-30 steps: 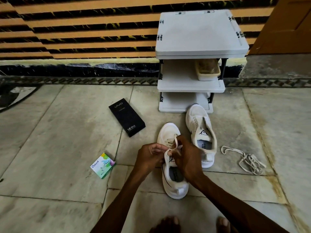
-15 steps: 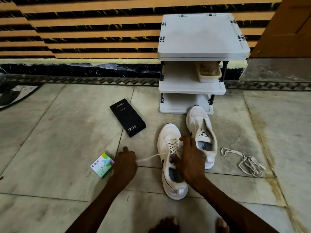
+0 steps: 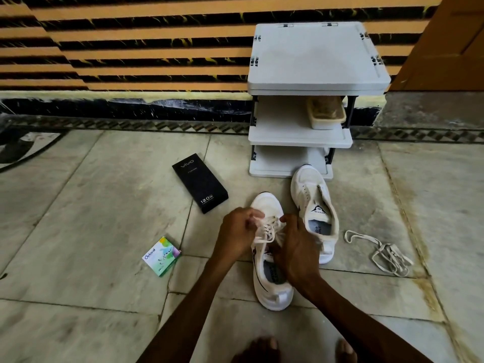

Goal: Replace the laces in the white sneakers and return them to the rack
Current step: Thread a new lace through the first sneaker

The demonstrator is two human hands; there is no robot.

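Observation:
Two white sneakers stand on the stone floor before a white three-shelf rack (image 3: 298,138). The nearer sneaker (image 3: 272,292) is partly laced with a cream lace (image 3: 267,229). My left hand (image 3: 237,233) pinches the lace end at the shoe's left side. My right hand (image 3: 297,247) rests over the tongue and right eyelets, fingers curled on the shoe; whether it holds lace is hidden. The farther sneaker (image 3: 314,205) has no lace, its toe against the rack's bottom shelf. A loose cream lace (image 3: 385,252) lies on the floor to the right.
A black phone box (image 3: 200,183) lies left of the sneakers and a small green carton (image 3: 162,256) nearer me. A beige tub (image 3: 326,113) sits on the rack's middle shelf. My bare toes (image 3: 264,349) show at the bottom edge. A striped wall stands behind.
My left hand, which had pulled the lace out to the left half a second ago, has come back to the shoe's eyelets. My right hand stayed on the sneaker.

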